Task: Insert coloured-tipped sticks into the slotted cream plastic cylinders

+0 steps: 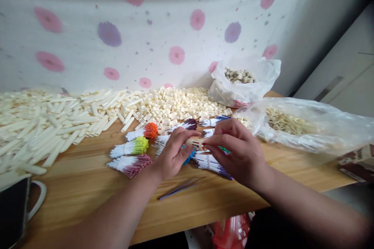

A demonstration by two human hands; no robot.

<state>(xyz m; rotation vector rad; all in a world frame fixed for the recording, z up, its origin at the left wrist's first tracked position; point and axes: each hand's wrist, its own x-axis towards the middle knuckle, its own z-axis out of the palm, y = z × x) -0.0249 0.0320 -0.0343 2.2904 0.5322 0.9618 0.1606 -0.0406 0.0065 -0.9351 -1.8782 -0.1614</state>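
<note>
My left hand point(174, 151) is closed around a short cream plastic tube point(195, 143) with slots in its side, held level above the table. My right hand point(238, 151) is closed in a pinch at the tube's right end, where a small red spot shows; what its fingertips hold is too small to make out. Under and around both hands lie bundles of thin white sticks with coloured tips, among them an orange bundle point(143, 130), a yellow-green bundle point(130, 147) and a mauve bundle point(131, 164). Thin dark sticks, perhaps tweezers point(178, 189), lie nearer me.
Long cream tubes point(67, 124) pile up at the left, and short slotted pieces point(178, 105) at the back. Two plastic bags hold small parts: an upright bag point(230, 91) and a lying bag point(330, 128). A phone point(13, 210) and a box point(358, 163) flank the wooden table point(96, 190).
</note>
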